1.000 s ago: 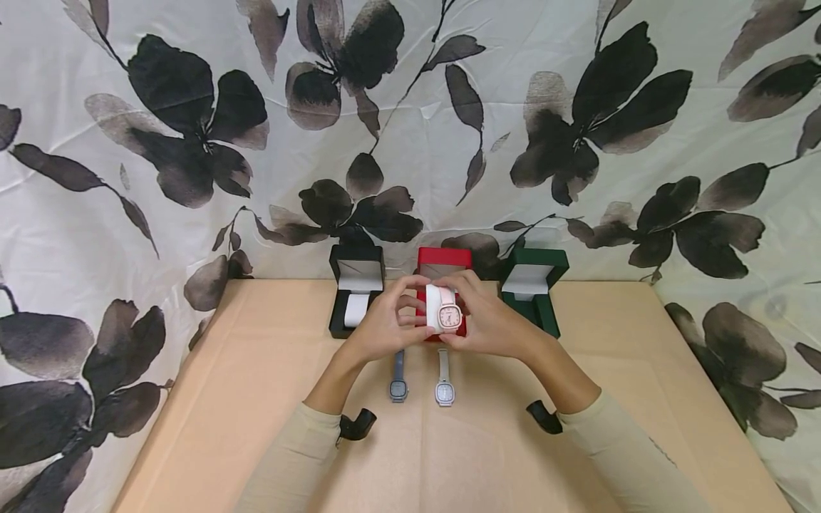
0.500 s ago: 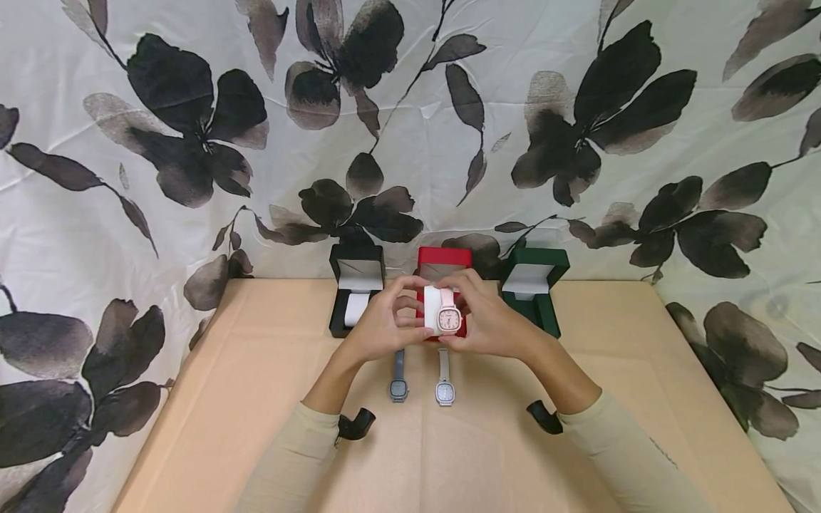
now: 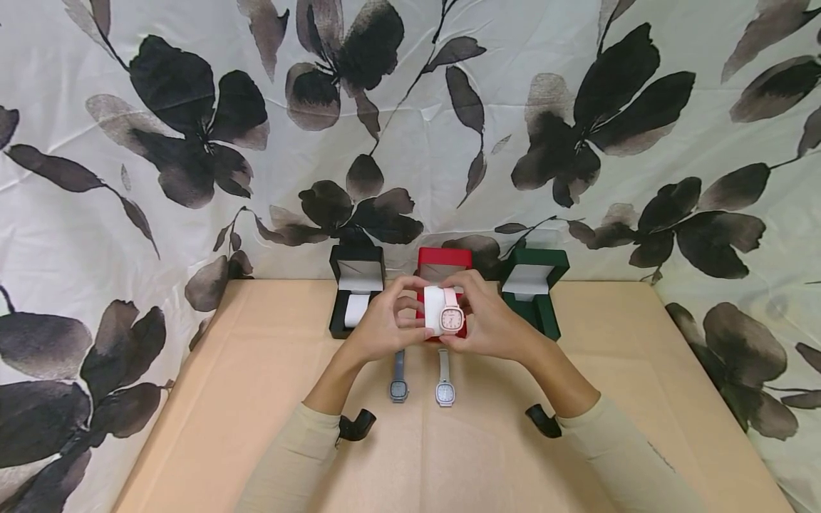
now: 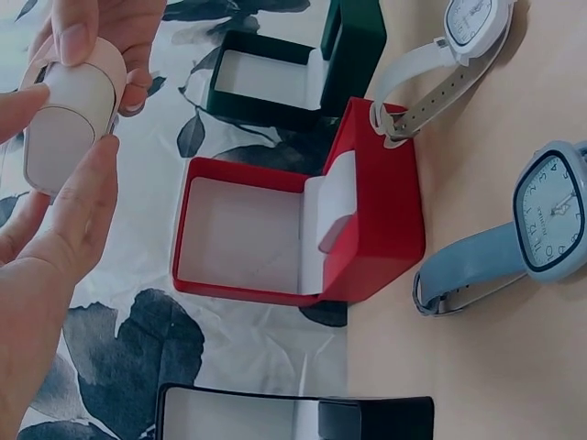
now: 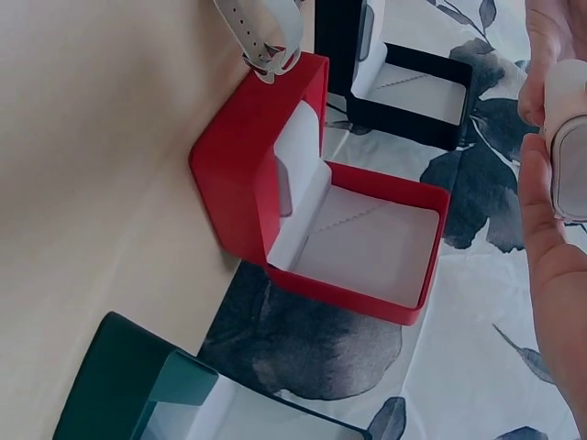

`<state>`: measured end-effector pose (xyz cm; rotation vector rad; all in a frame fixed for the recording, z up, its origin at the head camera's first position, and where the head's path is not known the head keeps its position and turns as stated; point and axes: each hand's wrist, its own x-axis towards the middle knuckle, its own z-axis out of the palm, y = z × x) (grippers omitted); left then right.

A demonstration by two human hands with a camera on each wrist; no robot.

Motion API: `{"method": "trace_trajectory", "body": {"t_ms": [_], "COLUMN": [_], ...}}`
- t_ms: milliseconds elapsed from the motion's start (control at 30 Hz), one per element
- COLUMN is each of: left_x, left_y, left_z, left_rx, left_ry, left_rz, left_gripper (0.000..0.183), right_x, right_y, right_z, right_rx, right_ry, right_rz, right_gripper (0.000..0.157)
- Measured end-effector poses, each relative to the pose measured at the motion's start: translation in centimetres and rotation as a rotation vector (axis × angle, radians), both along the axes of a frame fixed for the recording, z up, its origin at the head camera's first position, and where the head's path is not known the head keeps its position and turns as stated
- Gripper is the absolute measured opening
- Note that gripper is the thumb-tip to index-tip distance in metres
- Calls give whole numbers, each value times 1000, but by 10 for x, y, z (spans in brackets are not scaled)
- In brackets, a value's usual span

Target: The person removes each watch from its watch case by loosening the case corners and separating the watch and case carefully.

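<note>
Above the open red box (image 3: 445, 256), both hands hold up a white watch cushion (image 3: 433, 311) with a pink wristwatch (image 3: 452, 319) around its right part. My left hand (image 3: 383, 324) grips the cushion's left end between thumb and fingers. On the other side, my right hand (image 3: 490, 320) pinches the pink watch at its edge, thumb below and fingers above. Seen from the left wrist, the cushion (image 4: 69, 115) sits between the fingertips of both hands. The right wrist view shows only part of the watch (image 5: 573, 170) at its edge.
On the table (image 3: 256, 399) a blue watch (image 3: 398, 388) and a white watch (image 3: 445, 392) lie in front of the hands. The open black box (image 3: 338, 313), with a white cushion (image 3: 356, 310), stands left. An open green box (image 3: 545, 313) stands right. Patterned cloth (image 3: 449, 142) hangs behind.
The pink watch has shifted slightly to the right on the cushion. Both hands stay in almost the same place, and the boxes and other watches are still.
</note>
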<state>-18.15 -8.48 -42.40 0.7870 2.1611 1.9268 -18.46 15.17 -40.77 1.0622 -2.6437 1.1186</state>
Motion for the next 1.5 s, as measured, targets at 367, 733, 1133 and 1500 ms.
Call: {"method": "trace_trajectory", "body": {"t_ms": [367, 733, 1133, 1500], "left_x": [-4, -5, -6, -8], "left_y": [0, -3, -10, -7], "left_z": [1, 4, 5, 5], "left_rx": [-26, -56, -58, -20], "left_ry": [30, 35, 22, 18], "left_rz": [-3, -8, -44, -22], "left_gripper": [69, 67, 74, 71], "right_x": [-1, -3, -2, -2], "right_y": [-1, -1, 0, 4], "right_z": [1, 3, 2, 8], "right_rx": [10, 33, 38, 21], "right_ry": [-13, -21, -40, -95], "right_rz": [10, 25, 55, 30], "right_gripper": [82, 82, 80, 84]}}
